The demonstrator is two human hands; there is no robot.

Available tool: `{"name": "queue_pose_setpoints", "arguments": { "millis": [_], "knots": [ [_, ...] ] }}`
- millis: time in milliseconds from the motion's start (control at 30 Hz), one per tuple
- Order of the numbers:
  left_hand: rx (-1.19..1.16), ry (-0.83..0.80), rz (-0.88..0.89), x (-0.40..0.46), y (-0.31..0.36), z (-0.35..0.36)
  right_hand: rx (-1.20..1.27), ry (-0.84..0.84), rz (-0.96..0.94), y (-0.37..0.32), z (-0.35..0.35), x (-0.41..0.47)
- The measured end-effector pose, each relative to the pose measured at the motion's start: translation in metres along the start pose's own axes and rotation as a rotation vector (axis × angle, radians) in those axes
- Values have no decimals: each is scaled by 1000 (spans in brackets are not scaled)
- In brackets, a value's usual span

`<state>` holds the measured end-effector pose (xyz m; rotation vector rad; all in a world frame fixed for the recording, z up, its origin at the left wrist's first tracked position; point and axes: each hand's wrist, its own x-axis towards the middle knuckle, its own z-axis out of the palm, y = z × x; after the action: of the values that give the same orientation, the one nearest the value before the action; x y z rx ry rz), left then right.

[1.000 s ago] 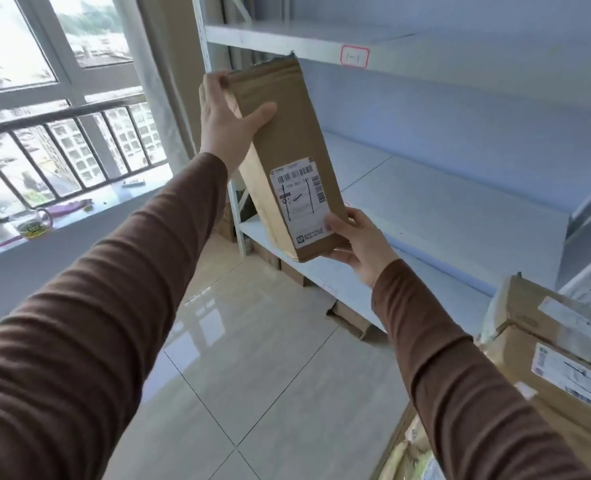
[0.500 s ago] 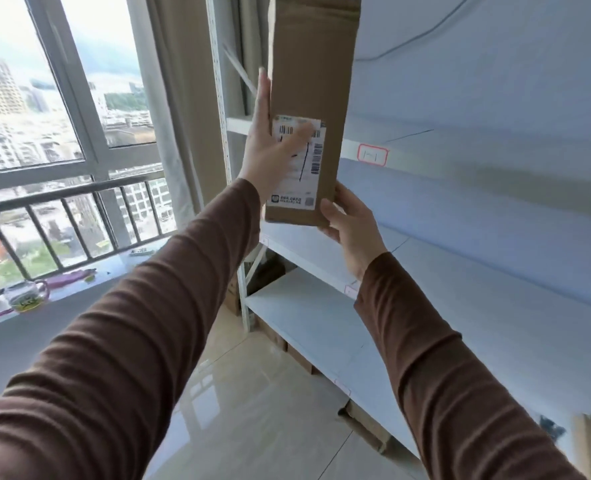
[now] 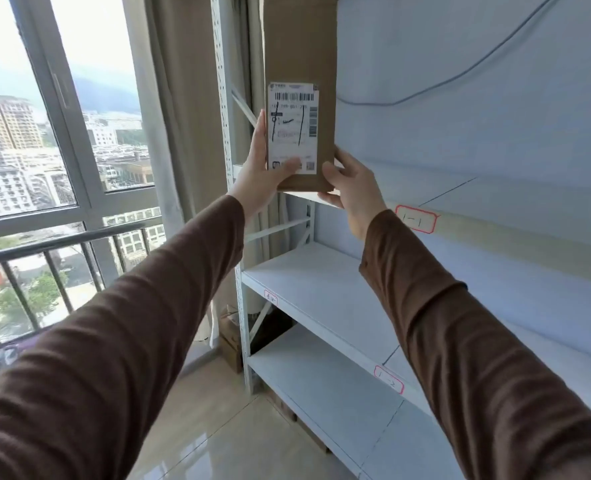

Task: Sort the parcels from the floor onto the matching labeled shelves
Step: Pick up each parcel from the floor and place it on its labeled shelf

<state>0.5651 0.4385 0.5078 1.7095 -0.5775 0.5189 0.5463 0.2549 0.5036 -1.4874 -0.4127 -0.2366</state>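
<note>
A tall brown parcel (image 3: 299, 46) with a white shipping label (image 3: 292, 128) stands upright at the left end of the top shelf (image 3: 494, 223). Its bottom edge is level with the shelf's front edge; its top runs out of view. My left hand (image 3: 257, 171) grips its lower left side, thumb on the label. My right hand (image 3: 351, 183) holds its lower right corner. A red-outlined tag reading 1-1 (image 3: 416, 219) is stuck on that shelf's front edge, to the right of my right hand.
White metal shelving fills the right side, with a middle shelf (image 3: 307, 282) and a lower shelf (image 3: 321, 382) tagged 1-2 (image 3: 388, 379). Brown boxes (image 3: 231, 336) sit behind the shelf post on the floor. A window with a railing (image 3: 58, 240) is on the left.
Both hands have lifted the parcel from chest height to the top shelf and turned it upright. My view has tilted upward, so the boxes at lower right have left the frame.
</note>
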Motion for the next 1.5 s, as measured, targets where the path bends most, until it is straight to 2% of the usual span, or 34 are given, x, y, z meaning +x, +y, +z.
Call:
{"name": "queue_pose_setpoints", "arguments": {
  "millis": [133,267,600,900,1267,1500],
  "knots": [
    [-86,29,-89,61,-17,-23,-124,45,-36,-14,13,58],
    [-103,-18,-140,108,-33,-32,-282,99,-75,-15,13,104],
    [-158,-139,-167,184,-129,-31,-446,155,-116,61,0,209],
    [-106,-252,-191,226,-213,-62,-565,182,-82,131,26,263],
    [28,-332,-137,283,-286,-86,-727,371,-35,170,56,309],
    [-26,-403,-142,310,-312,-87,-840,367,30,178,54,338]
  ]
}}
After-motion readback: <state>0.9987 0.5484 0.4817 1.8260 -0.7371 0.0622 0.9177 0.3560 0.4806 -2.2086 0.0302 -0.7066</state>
